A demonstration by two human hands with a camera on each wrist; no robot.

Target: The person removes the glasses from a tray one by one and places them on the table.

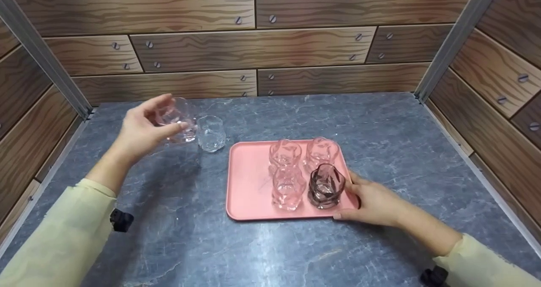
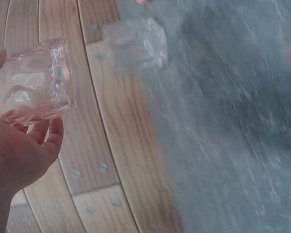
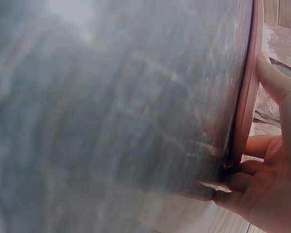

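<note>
My left hand (image 1: 143,128) grips a clear, pink-tinted glass (image 2: 36,85) between thumb and fingers, raised above the table at the left. Close to its right is a colourless wavy glass (image 1: 211,134), standing on the table. A pink rectangular tray (image 1: 249,185) carries three see-through glasses, at back left (image 1: 285,154), back right (image 1: 321,151) and front left (image 1: 288,189). At the tray's front right stands a smoky dark glass (image 1: 326,186). My right hand (image 1: 376,202) holds the tray's right edge, its thumb at the rim in the right wrist view.
The table (image 1: 262,249) has a grey-blue marbled top. Wood-patterned walls (image 1: 253,50) close off the back and both sides, with metal posts at the two back corners. The left part of the tray shows bare pink surface.
</note>
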